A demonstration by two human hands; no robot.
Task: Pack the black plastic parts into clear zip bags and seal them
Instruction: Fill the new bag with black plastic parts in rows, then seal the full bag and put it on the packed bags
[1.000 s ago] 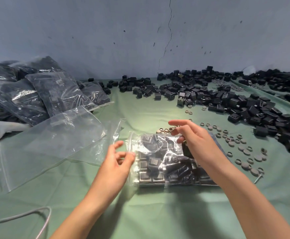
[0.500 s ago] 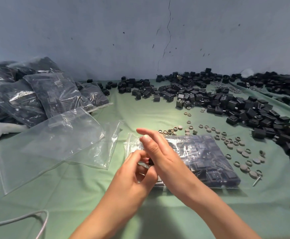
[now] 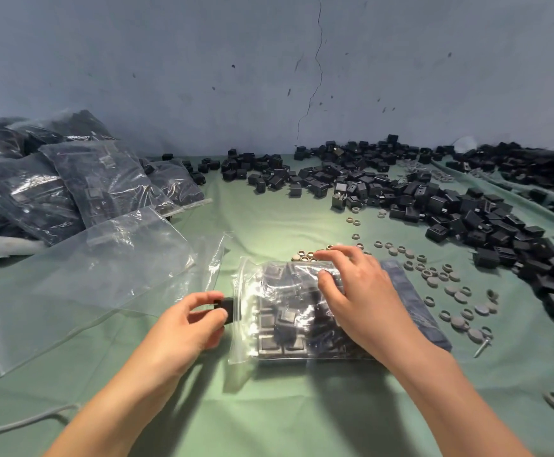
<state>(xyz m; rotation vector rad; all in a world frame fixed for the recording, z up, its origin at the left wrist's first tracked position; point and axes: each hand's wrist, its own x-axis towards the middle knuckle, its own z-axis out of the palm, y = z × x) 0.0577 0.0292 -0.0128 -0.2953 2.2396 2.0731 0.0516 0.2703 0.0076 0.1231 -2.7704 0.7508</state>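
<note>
Zip bag [image 3: 285,324], one, filled: lay on the tabletop [image 3: 302,417] under the right hand [image 3: 364,301], which rested spread, unclenched. Left hand [image 3: 186,321] pinched one black part [image 3: 227,310] at its mouth. Likely heavy, floppy, slick film; best taken by the zip edge. Empty bags [image 3: 104,268] left of left hand: two. Loose parts [image 3: 450,206] beyond right hand: uncounted heap

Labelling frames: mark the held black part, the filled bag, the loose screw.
black part [image 3: 228,308]: head view, its exposed face.
filled bag [image 3: 242,338]: head view, left zip edge.
screw [image 3: 481,347]: head view, shaft.
</note>
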